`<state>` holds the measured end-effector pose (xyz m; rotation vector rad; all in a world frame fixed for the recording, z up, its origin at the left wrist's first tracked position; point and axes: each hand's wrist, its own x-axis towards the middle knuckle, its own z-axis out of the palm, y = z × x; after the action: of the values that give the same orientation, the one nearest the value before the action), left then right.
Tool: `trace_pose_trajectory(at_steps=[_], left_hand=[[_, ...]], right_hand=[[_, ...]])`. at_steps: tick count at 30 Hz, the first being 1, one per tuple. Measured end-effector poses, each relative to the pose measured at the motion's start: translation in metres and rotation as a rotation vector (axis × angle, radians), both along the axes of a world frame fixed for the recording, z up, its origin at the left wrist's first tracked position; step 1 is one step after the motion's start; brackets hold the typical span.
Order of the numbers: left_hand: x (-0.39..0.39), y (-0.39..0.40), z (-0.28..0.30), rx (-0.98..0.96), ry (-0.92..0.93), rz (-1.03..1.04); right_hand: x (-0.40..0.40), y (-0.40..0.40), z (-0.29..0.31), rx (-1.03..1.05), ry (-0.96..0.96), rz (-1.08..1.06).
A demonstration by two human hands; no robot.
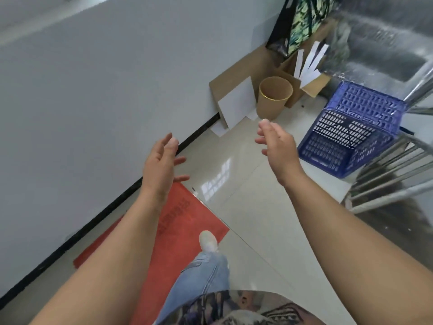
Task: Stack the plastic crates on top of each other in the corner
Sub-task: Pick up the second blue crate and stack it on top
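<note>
Blue crates (351, 132) stacked beside metal rack (386, 179), brown bin (274, 97) near wall, left hand (161, 165), right hand (278, 146) spread, empty

One head-worn wide-angle view looks steeply down and forward, tilted, over both outstretched forearms: the wall (82, 95) fills the upper left of the frame, the tiled floor (253, 195) runs through the centre.

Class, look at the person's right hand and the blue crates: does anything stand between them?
Nothing visible does. The right hand is open and empty above bare floor tile, just left of the blue crates. The brown bin stands farther back, off that line.
</note>
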<state>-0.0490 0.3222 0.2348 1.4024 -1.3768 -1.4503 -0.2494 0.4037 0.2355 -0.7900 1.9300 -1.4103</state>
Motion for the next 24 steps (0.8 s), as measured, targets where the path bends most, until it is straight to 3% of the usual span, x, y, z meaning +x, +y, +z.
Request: trace_pose_trajectory(at_steps=[14,24], left_hand=[[-0.197,-0.133,0.010,-0.005,0.029,-0.349],[-0.394,-0.129,-0.010,0.005,-0.017,-0.468]], right_hand=[[-0.158,-0.091,0.005,0.002,0.016,-0.305],[-0.330,-0.075,-0.021,0.066,0.017,-0.416]])
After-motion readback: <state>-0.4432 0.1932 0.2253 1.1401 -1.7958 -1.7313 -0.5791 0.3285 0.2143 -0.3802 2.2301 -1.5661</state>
